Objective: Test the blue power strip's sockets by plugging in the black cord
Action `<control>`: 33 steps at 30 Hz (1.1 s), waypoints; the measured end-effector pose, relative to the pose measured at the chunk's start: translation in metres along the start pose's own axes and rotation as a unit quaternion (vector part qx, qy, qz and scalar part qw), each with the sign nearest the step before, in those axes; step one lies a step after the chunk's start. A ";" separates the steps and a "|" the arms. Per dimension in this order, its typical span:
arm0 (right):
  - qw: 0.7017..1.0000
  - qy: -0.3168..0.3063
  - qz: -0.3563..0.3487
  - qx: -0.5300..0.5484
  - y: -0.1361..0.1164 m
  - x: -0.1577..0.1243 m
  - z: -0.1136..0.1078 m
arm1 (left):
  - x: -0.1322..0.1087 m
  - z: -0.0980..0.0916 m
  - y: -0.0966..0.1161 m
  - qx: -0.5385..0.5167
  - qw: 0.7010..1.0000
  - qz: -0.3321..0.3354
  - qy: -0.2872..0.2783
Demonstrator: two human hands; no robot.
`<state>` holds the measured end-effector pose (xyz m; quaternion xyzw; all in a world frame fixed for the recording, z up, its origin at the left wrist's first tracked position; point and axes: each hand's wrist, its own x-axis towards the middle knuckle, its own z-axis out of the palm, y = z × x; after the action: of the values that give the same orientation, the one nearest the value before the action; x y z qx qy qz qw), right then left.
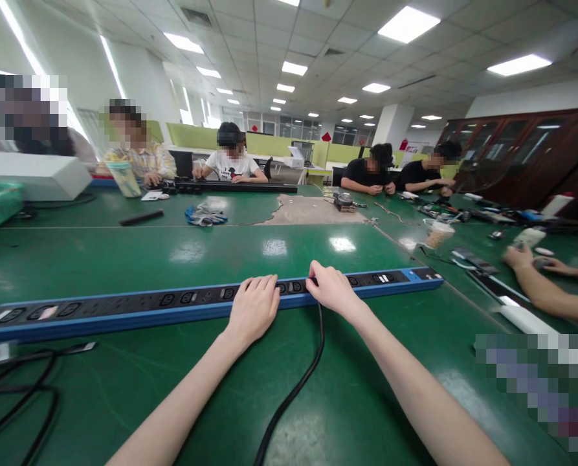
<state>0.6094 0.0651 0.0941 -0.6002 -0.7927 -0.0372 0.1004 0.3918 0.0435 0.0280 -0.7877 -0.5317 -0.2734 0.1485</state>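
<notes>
A long blue-and-black power strip with a row of sockets lies across the green table. My left hand rests over its middle, fingers close together and bent over the far edge. Just to the right, my right hand is closed at the strip, fingers curled and thumb side toward the sockets. A black cable runs from beneath my right hand down to the near edge of the view; whatever end it has is hidden by the hand.
Black cables lie at the near left. Blue-grey gloves and a black bar are farther back. A cup and a person's hands are at right. Several people sit across the green table.
</notes>
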 end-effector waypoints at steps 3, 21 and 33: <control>1.000 0.001 0.004 -0.004 -0.002 -0.002 -0.001 | 0.010 0.009 0.022 -0.010 1.000 -0.004 0.007; 0.999 -0.022 -0.017 0.021 0.004 0.007 0.000 | 0.014 0.021 0.032 -0.023 0.999 -0.013 0.024; 0.999 -0.037 0.010 0.031 0.005 0.010 -0.001 | 0.015 0.020 0.033 -0.023 0.999 -0.020 0.030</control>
<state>0.6115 0.0755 0.0964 -0.6055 -0.7907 0.0101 0.0898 0.4316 0.0525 0.0220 -0.7716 -0.5364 -0.3120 0.1401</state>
